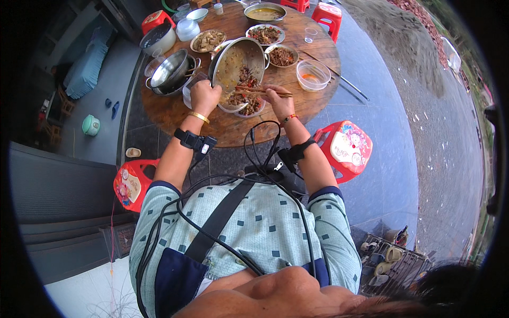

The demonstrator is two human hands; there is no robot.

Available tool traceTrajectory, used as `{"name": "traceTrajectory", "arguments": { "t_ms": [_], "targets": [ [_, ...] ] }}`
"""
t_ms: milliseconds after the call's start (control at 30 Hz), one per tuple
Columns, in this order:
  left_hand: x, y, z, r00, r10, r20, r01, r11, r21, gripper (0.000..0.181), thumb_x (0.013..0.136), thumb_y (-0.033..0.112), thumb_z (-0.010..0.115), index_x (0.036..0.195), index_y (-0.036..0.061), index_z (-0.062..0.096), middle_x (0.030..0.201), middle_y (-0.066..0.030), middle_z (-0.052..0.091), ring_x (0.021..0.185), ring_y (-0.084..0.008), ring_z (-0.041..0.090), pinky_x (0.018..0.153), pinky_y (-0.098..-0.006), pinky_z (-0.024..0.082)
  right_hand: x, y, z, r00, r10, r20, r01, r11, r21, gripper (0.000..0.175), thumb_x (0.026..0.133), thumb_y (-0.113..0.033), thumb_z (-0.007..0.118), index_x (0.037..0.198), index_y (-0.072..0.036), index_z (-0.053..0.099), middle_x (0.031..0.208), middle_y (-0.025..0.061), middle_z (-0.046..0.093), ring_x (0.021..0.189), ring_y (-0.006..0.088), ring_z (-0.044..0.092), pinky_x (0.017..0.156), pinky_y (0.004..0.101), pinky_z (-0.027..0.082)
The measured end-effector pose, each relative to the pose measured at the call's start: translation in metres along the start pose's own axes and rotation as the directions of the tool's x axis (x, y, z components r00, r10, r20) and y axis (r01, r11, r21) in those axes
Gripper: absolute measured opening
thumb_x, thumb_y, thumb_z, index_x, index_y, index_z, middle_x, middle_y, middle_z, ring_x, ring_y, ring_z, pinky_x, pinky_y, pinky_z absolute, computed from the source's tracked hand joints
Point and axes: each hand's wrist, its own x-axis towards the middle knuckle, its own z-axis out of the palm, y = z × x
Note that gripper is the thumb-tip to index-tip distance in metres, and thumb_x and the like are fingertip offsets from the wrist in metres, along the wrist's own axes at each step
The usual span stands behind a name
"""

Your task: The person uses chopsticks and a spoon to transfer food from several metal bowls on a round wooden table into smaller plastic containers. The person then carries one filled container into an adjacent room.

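Observation:
My left hand grips the near-left handle side of a metal pot, which is tipped steeply towards me. Brown chopped food with red pepper pieces lies along its lower wall and at its rim. Wooden chopsticks are in my right hand, their tips in the food. Under the pot's rim, partly hidden, is a clear plastic bowl with the same kind of food in it. Another clear container is partly hidden behind my left hand.
On the round wooden table stand filled dishes, a steel pot, a soup pot and a plastic bowl with orange liquid. A thin metal rod juts over the right edge. Red stools flank me; cables hang before my body.

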Motion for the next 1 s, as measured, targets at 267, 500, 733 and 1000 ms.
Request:
{"name": "traceTrajectory", "arguments": {
  "t_ms": [267, 500, 733, 1000],
  "targets": [
    [0.004, -0.015, -0.001, 0.993, -0.114, 0.039, 0.114, 0.993, -0.013, 0.026, 0.062, 0.023, 0.056, 0.064, -0.0027, 0.061, 0.067, -0.0245, 0.057, 0.064, -0.0385, 0.057, 0.061, -0.0425, 0.047, -0.007, -0.023, -0.017, 0.998, 0.009, -0.059, -0.013, 0.998, -0.055, 0.019, 0.085, -0.011, 0.053, 0.097, 0.004, 0.058, 0.092, 0.0101, 0.061, 0.074, 0.016, 0.061, 0.06, 0.0263, 0.054],
    [0.003, -0.016, -0.006, 0.982, -0.168, 0.091, 0.175, 0.982, -0.068, 0.025, 0.063, 0.023, 0.057, 0.064, -0.0022, 0.06, 0.066, -0.0243, 0.057, 0.064, -0.038, 0.057, 0.06, -0.041, 0.046, -0.002, 0.002, -0.011, 0.997, 0.017, -0.076, -0.02, 0.999, -0.041, 0.02, 0.084, -0.011, 0.056, 0.096, 0.004, 0.059, 0.084, 0.0086, 0.062, 0.064, 0.0129, 0.059, 0.057, 0.0237, 0.051],
    [0.002, -0.028, 0.005, 0.964, -0.243, 0.113, 0.258, 0.954, -0.153, 0.026, 0.062, 0.022, 0.057, 0.063, -0.0032, 0.06, 0.065, -0.0253, 0.056, 0.062, -0.0386, 0.057, 0.059, -0.0408, 0.046, -0.003, 0.006, -0.003, 0.992, -0.064, -0.11, 0.064, 0.998, 0.002, 0.022, 0.084, -0.014, 0.056, 0.093, 0.006, 0.059, 0.08, 0.0107, 0.062, 0.066, 0.0166, 0.061, 0.059, 0.0259, 0.053],
    [0.002, -0.033, 0.004, 0.92, -0.336, 0.203, 0.376, 0.902, -0.212, 0.027, 0.063, 0.023, 0.058, 0.064, -0.0034, 0.06, 0.066, -0.0246, 0.057, 0.063, -0.0377, 0.058, 0.06, -0.0402, 0.047, 0.0, 0.002, -0.003, 0.987, -0.021, -0.161, 0.03, 0.998, 0.052, 0.022, 0.085, -0.015, 0.056, 0.087, 0.007, 0.058, 0.083, 0.0132, 0.061, 0.072, 0.0197, 0.062, 0.062, 0.0291, 0.055]
  ]
}}
